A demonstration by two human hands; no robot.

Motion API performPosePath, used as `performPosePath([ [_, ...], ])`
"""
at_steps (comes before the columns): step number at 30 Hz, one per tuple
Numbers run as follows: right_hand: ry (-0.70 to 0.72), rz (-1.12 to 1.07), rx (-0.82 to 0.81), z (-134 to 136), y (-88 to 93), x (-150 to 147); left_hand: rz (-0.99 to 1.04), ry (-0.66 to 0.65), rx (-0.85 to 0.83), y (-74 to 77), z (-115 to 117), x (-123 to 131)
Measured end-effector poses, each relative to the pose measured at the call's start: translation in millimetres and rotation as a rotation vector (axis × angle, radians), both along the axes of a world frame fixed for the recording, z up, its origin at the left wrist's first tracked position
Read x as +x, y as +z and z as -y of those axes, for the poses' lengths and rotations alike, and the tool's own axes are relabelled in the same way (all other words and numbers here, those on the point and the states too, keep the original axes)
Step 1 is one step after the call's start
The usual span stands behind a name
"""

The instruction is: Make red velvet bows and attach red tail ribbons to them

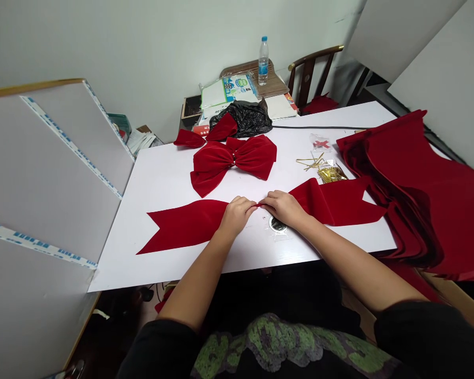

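Observation:
A long red velvet ribbon (193,223) with notched ends lies across the white table, gathered narrow at its middle. My left hand (237,215) pinches the gathered part from the left. From the other side my right hand (282,206) grips it too, fingertips close to the left ones. Under the right hand, partly covered, is a round dark item with a pale rim (277,224) in clear plastic. Beyond the hands sits a finished-looking red bow (234,160) with a shiny band at its centre. A smaller red ribbon piece (207,134) lies behind it.
A thick stack of red fabric (422,189) overhangs the table's right side. Gold twist ties (332,172) lie near it. At the back are a black plastic bag (247,118), papers, and a water bottle (263,62). Grey panels (43,173) stand at the left.

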State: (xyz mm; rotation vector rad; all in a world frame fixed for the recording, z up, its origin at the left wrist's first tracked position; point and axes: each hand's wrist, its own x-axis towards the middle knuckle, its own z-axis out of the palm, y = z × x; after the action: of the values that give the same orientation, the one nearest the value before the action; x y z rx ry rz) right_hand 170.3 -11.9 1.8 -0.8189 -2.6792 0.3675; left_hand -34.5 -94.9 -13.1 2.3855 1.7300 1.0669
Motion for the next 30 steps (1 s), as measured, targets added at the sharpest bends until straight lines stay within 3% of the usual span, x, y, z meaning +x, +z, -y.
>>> performPosePath([
  [17,-0.006,0.107,0.151,9.7,11.1,-11.8,-0.030,0.057,-0.177,8.2,-0.3,2.4],
  [20,0.023,0.097,0.201,9.5,14.6,-11.3,-0.031,0.018,-0.256,24.2,-1.3,0.5],
  [23,0.032,0.062,0.274,10.4,26.6,-4.1,0.019,-0.018,-0.248,52.9,-14.7,-13.0],
  [27,0.062,-0.184,0.576,23.6,59.7,14.7,-0.100,0.158,-0.080,89.4,-58.1,-45.3],
  [30,0.064,-0.326,0.666,43.8,90.3,34.9,-0.351,0.280,-0.083,98.2,-90.4,-62.5],
])
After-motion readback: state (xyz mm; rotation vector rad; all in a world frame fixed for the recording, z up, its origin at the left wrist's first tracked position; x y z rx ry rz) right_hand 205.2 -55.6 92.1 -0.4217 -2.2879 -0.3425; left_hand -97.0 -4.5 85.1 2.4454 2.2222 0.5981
